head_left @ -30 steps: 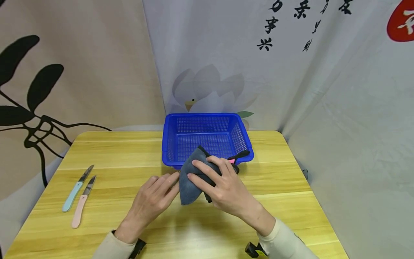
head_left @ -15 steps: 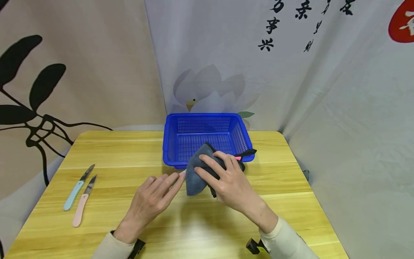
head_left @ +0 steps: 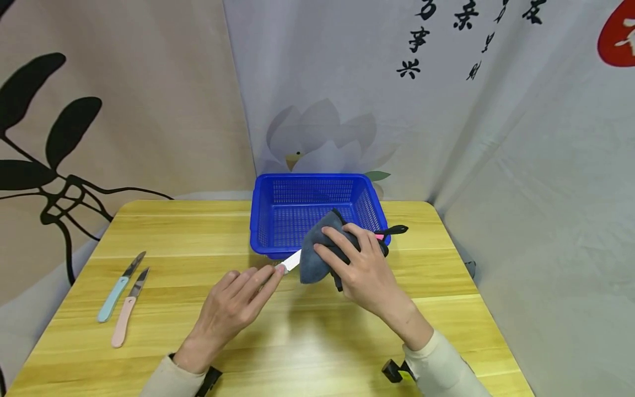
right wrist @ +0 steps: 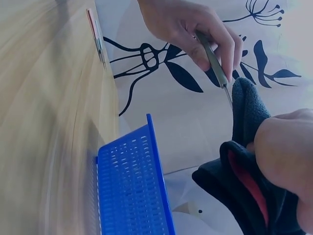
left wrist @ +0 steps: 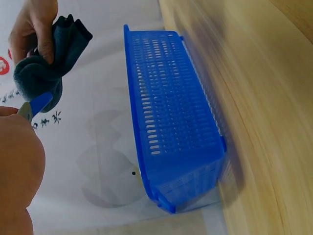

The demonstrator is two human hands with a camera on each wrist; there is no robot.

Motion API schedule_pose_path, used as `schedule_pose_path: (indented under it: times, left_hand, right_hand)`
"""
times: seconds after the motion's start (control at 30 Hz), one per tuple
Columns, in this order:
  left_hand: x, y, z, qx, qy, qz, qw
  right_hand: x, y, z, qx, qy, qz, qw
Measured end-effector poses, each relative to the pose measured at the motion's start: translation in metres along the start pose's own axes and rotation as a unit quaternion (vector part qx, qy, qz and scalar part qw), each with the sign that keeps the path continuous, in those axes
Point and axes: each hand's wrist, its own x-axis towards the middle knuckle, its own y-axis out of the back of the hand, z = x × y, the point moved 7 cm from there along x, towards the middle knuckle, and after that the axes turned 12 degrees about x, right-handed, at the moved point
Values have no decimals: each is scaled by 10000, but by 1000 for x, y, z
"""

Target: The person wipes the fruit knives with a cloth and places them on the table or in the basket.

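Note:
In the head view my left hand [head_left: 235, 303] grips a small knife, its blade [head_left: 294, 261] pointing up and right toward the cloth. The right wrist view shows the knife's grey-green handle [right wrist: 214, 61] between my left thumb and fingers. My right hand [head_left: 364, 273] holds a folded grey-blue cloth [head_left: 312, 256] with black edging, bunched around the far end of the blade. The blade's tip is hidden by the cloth. Reflected blue tints the blade in the left wrist view, just beneath the bunched cloth [left wrist: 56, 58]. Both hands are above the table, in front of the basket.
A blue plastic basket [head_left: 317, 176] stands at the back of the wooden table [head_left: 198, 231]. On the left lie a knife with a light blue handle [head_left: 113, 299] and one with a pink handle [head_left: 123, 322]. A printed curtain [head_left: 317, 66] hangs behind.
My right hand and the cloth have moved right and slightly away, sliding along the knife so that more of its blade shows. My left hand has stayed nearly still.

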Motion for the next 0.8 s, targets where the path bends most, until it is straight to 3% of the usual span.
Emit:
schedule_pose_path:
  times: [0.23, 0.43, 0.63, 0.8]
  left_hand:
    - [1, 0, -2, -129, 60, 76, 9999]
    - [0, -1, -5, -258, 183, -76, 9995]
    - [-2, -3, -3, -258, 156, -242, 9993]
    - [-4, -4, 1, -305, 146, -338, 9989]
  right_hand:
    - [-3, 5, 14, -207, -213, -12, 9996]
    - [-5, 21, 24, -143, -554, 293, 9979]
    - [0, 23, 4, 396, -82, 614, 9973]
    - [6, 14, -18, 537, 357, 521, 9966]
